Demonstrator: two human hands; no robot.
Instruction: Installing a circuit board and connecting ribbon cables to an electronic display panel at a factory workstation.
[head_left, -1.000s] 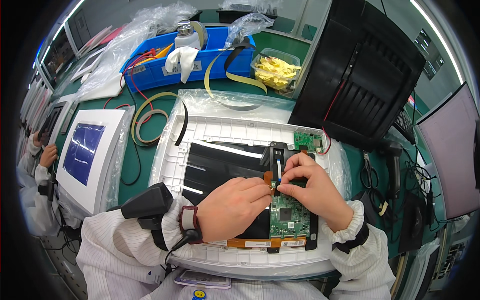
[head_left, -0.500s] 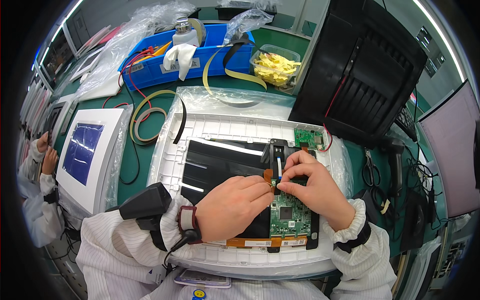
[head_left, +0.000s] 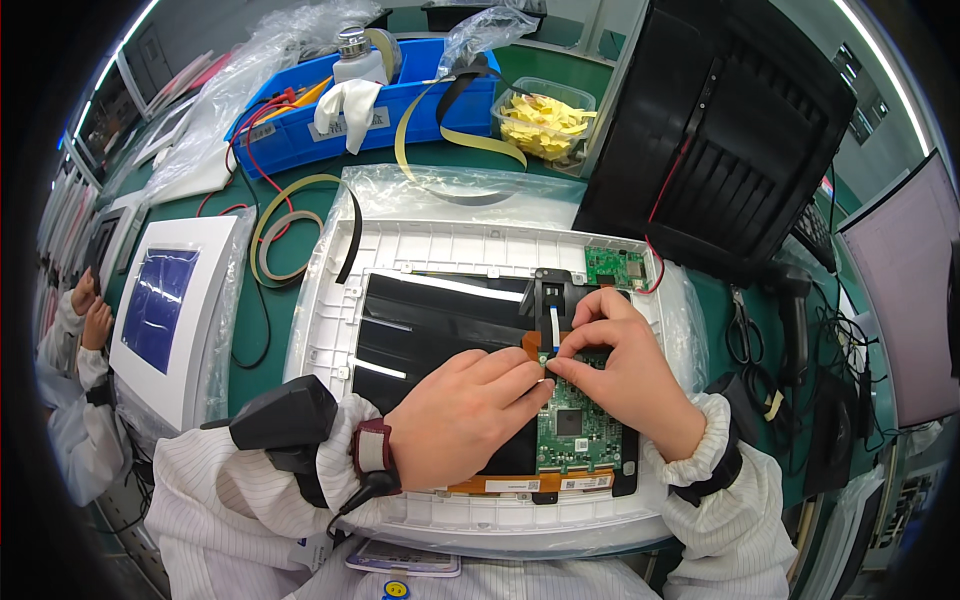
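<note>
A white plastic panel housing (head_left: pixel 330 310) lies face down, with a black display back (head_left: pixel 440 325) and a green circuit board (head_left: pixel 590 430) inside it. A short white flat ribbon cable (head_left: pixel 555 322) with a blue end runs down from a black bracket toward the board's top edge. At that blue end my right hand (head_left: pixel 630 375) is closed, thumb and forefinger pinched together. My left hand (head_left: pixel 465 415) rests over the display back, fingers bent together, tips at the board's upper left corner beside an orange flex strip (head_left: pixel 531 343). What lies between its fingertips is hidden.
A blue bin (head_left: pixel 290 140) holds a bottle and tools. Nearby stand a clear tub of yellow scraps (head_left: pixel 545 125) and a tape roll (head_left: pixel 290 245). A black casing (head_left: pixel 720 130), scissors (head_left: pixel 742 330) and handheld scanner (head_left: pixel 793 320) are right. A white-framed panel (head_left: pixel 165 310) lies left.
My left fingers have shifted slightly down and spread a little at the board's corner. My right hand keeps its pinch in nearly the same place. The whole view has shifted slightly.
</note>
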